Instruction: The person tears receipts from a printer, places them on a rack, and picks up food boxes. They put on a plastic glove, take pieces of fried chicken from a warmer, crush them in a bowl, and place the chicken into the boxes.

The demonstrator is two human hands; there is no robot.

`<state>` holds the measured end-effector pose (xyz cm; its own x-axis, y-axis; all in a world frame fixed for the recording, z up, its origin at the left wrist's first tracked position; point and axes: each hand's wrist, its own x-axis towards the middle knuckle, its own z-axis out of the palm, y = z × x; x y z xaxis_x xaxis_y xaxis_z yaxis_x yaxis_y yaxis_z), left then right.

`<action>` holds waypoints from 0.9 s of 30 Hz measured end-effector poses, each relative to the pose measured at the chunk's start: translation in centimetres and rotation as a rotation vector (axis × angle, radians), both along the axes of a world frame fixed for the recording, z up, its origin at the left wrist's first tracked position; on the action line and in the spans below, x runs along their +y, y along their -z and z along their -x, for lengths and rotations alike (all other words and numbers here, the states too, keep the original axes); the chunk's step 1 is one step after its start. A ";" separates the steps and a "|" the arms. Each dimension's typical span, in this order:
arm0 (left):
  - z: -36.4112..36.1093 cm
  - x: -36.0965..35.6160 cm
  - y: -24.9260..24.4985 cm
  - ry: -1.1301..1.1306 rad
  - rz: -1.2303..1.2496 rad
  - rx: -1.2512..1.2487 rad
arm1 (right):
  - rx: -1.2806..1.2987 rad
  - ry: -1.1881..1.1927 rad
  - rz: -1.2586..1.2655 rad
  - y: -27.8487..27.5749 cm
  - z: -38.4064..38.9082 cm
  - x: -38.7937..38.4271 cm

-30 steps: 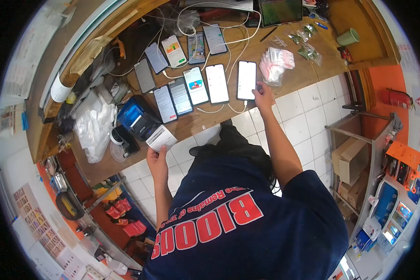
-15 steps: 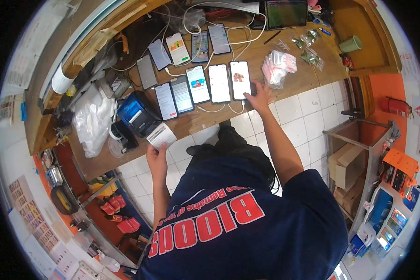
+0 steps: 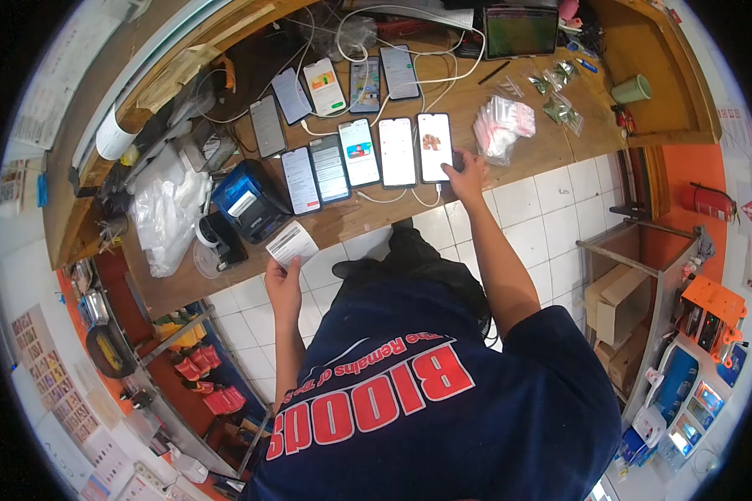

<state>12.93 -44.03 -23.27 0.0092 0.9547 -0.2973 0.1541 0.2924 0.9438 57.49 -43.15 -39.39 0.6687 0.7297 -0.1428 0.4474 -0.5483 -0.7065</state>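
Note:
My left hand [image 3: 285, 288] pinches a white printed slip of paper [image 3: 292, 243] in front of the table's near edge, beside a blue-and-black receipt printer [image 3: 248, 205]. My right hand [image 3: 470, 174] is at the lower right corner of a smartphone [image 3: 434, 149]. Its thumb rests at the screen's edge and the fingers are curled along the side. That phone lies flat, its lit screen showing a brown picture on white. To its left lie another lit phone [image 3: 397, 152], one with a blue and red picture [image 3: 358, 153], and more phones in two rows.
White charging cables [image 3: 316, 128] run among the phones. Small clear plastic bags [image 3: 504, 127] lie right of my right hand, with a green cup [image 3: 631, 88] beyond. A crumpled plastic bag [image 3: 169, 209] and a tape dispenser [image 3: 219, 241] are at the left. A tablet [image 3: 520, 33] stands at the back.
The view has shifted slightly, so the tabletop things appear a little farther right. Both hands stay nearly where they were, the left still with the paper slip, the right at the same phone.

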 end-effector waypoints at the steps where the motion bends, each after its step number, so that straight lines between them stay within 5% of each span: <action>1: -0.1 0.1 -0.1 0.011 0.000 0.005 | 0.020 0.015 -0.043 0.4 -0.1 0.2; 4: -0.1 0.3 -0.2 0.016 -0.010 0.003 | 0.140 -0.055 -0.211 1.7 -1.2 0.9; 13: 0.4 0.3 0.1 0.007 0.003 0.002 | -0.045 -0.090 -0.014 -1.5 -0.3 0.6; 27: 0.9 0.4 0.4 0.000 -0.002 0.005 | -0.044 -0.003 -0.110 -0.3 0.3 1.3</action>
